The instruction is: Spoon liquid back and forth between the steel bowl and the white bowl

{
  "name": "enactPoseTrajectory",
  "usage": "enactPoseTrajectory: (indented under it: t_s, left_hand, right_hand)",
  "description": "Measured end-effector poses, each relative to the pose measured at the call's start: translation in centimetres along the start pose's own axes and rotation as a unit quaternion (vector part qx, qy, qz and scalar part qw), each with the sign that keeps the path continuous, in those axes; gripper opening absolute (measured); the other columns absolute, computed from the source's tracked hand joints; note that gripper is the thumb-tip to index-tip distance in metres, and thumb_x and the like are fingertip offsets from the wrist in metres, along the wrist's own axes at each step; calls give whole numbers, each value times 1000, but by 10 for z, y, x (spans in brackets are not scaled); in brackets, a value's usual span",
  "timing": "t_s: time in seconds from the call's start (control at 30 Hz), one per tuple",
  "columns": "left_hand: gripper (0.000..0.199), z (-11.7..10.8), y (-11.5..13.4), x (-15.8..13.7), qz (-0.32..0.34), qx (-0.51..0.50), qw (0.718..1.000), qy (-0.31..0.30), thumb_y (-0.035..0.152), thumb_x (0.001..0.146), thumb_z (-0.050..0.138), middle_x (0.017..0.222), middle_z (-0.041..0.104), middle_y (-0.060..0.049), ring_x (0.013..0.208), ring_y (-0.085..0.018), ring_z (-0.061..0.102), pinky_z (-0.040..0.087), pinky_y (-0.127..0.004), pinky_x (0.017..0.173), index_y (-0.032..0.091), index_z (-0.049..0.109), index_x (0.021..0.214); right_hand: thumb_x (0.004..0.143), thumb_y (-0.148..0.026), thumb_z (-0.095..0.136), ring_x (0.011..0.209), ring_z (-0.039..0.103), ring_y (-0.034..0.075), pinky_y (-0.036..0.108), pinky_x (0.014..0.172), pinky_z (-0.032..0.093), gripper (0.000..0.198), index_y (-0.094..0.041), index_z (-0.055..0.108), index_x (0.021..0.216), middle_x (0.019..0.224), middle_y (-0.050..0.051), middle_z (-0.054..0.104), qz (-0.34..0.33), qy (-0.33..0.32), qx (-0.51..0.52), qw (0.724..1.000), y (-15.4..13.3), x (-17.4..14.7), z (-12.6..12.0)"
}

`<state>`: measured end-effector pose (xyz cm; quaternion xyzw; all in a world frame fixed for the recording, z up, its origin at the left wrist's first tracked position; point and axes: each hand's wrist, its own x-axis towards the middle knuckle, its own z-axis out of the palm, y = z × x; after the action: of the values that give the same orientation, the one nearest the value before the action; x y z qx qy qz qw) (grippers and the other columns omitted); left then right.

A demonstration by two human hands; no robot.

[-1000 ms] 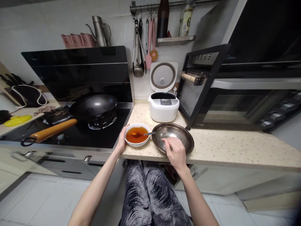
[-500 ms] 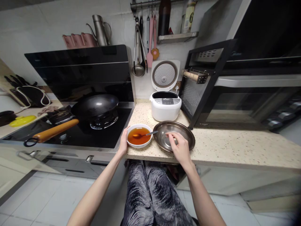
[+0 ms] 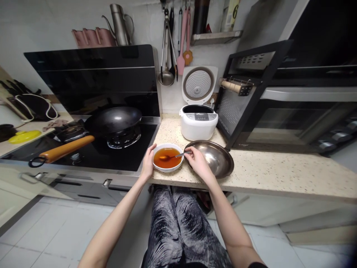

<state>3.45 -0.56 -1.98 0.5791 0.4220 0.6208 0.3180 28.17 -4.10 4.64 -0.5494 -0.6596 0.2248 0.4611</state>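
Observation:
A white bowl (image 3: pixel 168 170) of reddish-brown liquid (image 3: pixel 170 162) stands on the speckled counter near its front edge. My left hand (image 3: pixel 147 163) grips the bowl's left side, thumb and fingers along the rim. Across the right rim leans a metal spoon (image 3: pixel 180 154), its head down in the liquid. The end of its handle is pinched in the fingers of my right hand (image 3: pixel 198 162). Beneath that hand, just right of the bowl, sits a wide steel basin (image 3: pixel 221 160), partly covered by my hand and wrist.
Behind the basin a white rice cooker (image 3: pixel 199 128) stands with its lid up. To the left, a black wok (image 3: pixel 114 121) rests on the stove, its wooden handle (image 3: pixel 67 149) pointing toward the front. A black rack with an oven (image 3: pixel 290 126) fills the right side. Utensils hang above.
My right hand has moved left from over the basin and taken hold of the spoon's handle. The left hand stays on the bowl. The camera view has shifted slightly.

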Motion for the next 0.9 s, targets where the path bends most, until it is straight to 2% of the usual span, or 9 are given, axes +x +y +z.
enactPoseTrajectory:
  t_s: [0.1,0.2,0.37,0.47,0.6,0.77,0.83,0.9]
  left_hand:
    - [43,-6,12,4,67,-9,996,-49,50,102,52,141,67,-11,146,-30,52,31,-49,129,20,74,121]
    - [38,-9,18,7,93,-27,992,-85,47,102,53,132,73,-11,147,-30,51,31,-51,129,21,79,108]
    - [36,-10,17,7,90,-18,989,-117,44,103,52,127,76,-9,147,-30,51,30,-54,128,22,81,104]
    - [39,-10,16,7,83,-27,990,-107,46,104,50,132,74,-9,149,-30,49,28,-53,129,22,81,104]
    - [42,-11,15,8,61,-18,991,-117,49,104,48,139,70,-9,152,-29,44,24,-53,131,22,81,106]
    - [44,-10,16,7,48,-10,991,-126,50,104,46,141,69,-8,152,-29,45,24,-52,132,23,81,106]
    - [45,-10,17,7,43,-8,991,-126,51,104,46,141,69,-8,152,-29,45,24,-52,132,23,81,105]
    - [45,-10,17,7,43,-7,991,-127,51,103,46,141,69,-8,151,-30,45,24,-52,132,22,81,104]
  right_hand:
    - [82,-18,63,62,60,16,29,65,49,10,-20,70,89,69,0,67,10,6,19,1000,-3,-1,1]
    - [83,-20,64,64,61,15,29,66,51,10,-20,71,90,78,2,72,-9,23,62,998,-11,-9,6]
    - [87,-24,65,81,68,18,30,74,58,13,-23,74,96,98,5,74,-54,52,145,987,-24,-32,30]
    - [90,-23,64,84,70,18,30,76,60,16,-24,75,100,103,6,72,-56,42,187,980,-27,-43,48]
    - [93,-22,62,91,70,18,32,82,60,20,-25,77,105,105,6,70,-65,69,178,979,-30,-51,62]
    - [97,-23,56,104,70,21,36,96,57,21,-25,76,101,107,7,73,-74,88,155,981,-35,-55,64]
    - [98,-24,53,99,71,20,36,94,57,22,-25,76,99,106,7,75,-65,84,161,981,-37,-56,64]
    - [99,-26,53,85,71,19,33,85,59,22,-24,75,98,99,5,76,-43,78,173,981,-38,-57,64]
